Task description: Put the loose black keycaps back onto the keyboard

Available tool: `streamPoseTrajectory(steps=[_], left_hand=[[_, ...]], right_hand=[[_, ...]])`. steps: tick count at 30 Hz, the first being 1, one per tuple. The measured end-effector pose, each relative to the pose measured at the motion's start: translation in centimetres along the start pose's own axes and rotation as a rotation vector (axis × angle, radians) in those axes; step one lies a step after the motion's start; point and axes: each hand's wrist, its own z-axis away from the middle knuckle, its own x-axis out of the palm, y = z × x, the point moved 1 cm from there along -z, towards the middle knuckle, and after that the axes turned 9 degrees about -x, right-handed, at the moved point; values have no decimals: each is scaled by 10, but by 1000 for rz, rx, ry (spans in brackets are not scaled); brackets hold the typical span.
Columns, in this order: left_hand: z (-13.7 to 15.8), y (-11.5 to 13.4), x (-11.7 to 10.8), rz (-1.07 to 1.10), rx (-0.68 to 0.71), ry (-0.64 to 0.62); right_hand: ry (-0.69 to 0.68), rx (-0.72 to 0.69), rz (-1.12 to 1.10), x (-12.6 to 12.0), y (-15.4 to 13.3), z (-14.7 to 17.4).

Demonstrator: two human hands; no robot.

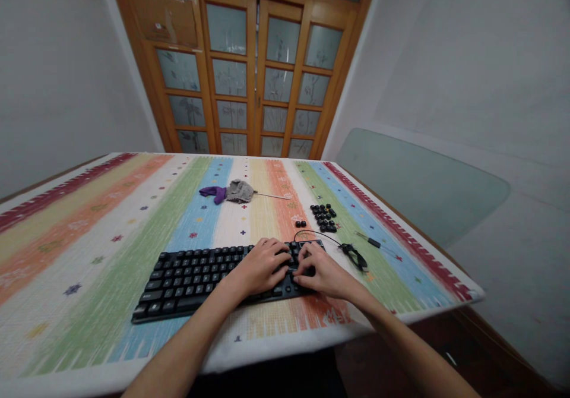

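Note:
A black keyboard (196, 279) lies at a slant on the striped tablecloth near its front edge. My left hand (266, 264) rests over the right part of the keyboard, its fingers stretched out and a little apart on the keys. Beside it, my right hand (320, 270) is at the keyboard's right end, thumb and fingertips drawn together in a pinch; what sits between them is too small to make out. Several loose black keycaps (323, 217) lie in a cluster beyond the right end, with two more keycaps (300, 224) just left of them.
A bundled black cable (354, 257) lies right of the keyboard, near a thin tool with a black handle (373, 242). Farther back is a grey and purple cloth (239, 191) with a thin rod. A glass panel (418, 178) leans against the right wall.

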Motion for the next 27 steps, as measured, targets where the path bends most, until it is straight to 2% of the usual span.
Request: streamPoseTrajectory(steps=[4,8,11,15,21,27], left_hand=[[0,-1,-1,-8,-1,2],[0,-1,0,-13,-6,-5],[0,-1,0,-11,-9,6],[1,-1,-1,-11,-9,2],[1,-1,-1,-29,-9,-2],[0,-2,0,-34,-9,-9]], right_hand=[[73,-79,13,-17,13,-9],[243,54,211,-36,49,-27],[257,155,329,-42,78,-43],[236,181,354,-37,101,-59],[212,185,343,-31,108,-66],[251,149,303,-40,87,-52]])
